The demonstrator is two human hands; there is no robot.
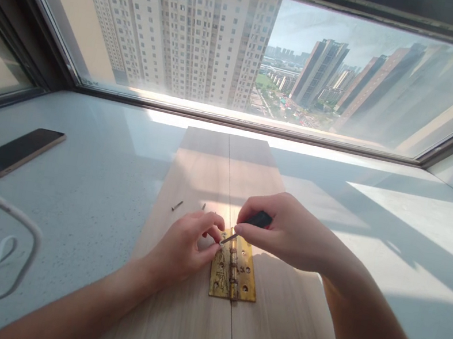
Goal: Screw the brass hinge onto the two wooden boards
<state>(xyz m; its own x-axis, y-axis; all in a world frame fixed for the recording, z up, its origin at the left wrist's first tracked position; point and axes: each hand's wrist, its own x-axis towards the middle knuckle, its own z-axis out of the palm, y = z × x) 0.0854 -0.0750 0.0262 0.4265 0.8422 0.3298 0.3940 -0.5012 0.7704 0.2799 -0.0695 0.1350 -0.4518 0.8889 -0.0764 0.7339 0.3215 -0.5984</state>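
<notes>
Between the right fingers (242, 228), a screwdriver (259, 220) is gripped; by the left fingertips (215, 246), the hinge (234, 270) is touched. Upright, centred pressure is advised.

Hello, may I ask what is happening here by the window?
A person's right hand holds a screwdriver with its tip at the left leaf of a brass hinge. The left hand is close beside the tip. The hinge lies across the seam between two wooden boards.
</notes>
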